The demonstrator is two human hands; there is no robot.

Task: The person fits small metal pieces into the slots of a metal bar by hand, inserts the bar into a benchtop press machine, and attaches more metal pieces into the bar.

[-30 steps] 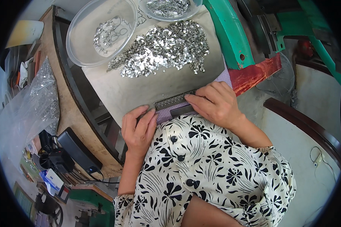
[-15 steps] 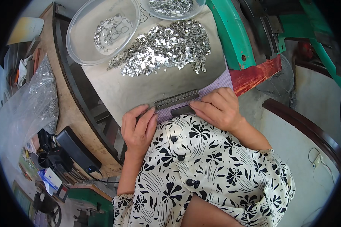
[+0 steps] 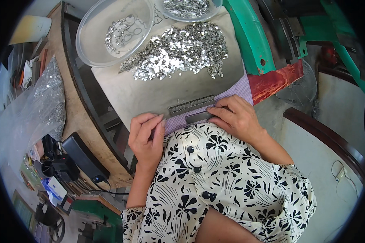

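A dark metal strip with a row of slots or teeth [image 3: 191, 105] lies on the near part of the work surface, over a purple checked cloth [image 3: 177, 122]. Just nearer to me is a plain dark flat bar [image 3: 198, 117]. My right hand [image 3: 238, 118] grips this bar's right end between thumb and fingers, its index fingertip close to the slotted strip. Beyond the strip's left end, my left hand [image 3: 147, 135] is curled, thumb and index tips nearly together; anything between them is too small to make out. A heap of small shiny metal pieces [image 3: 178, 50] spreads farther back.
Behind the heap stand a clear round tub [image 3: 82, 50] with metal bits and a clear bowl [image 3: 215, 14] of thin metal pins. Green machinery [image 3: 251, 40] rises at the right. On the left are a wooden bench [image 3: 85, 113] and a plastic bag of metal pieces [image 3: 54, 97].
My left hand has come away from the slotted strip's left end. My right hand has shifted from the strip's edge onto the flat bar. The whole view has moved slightly.
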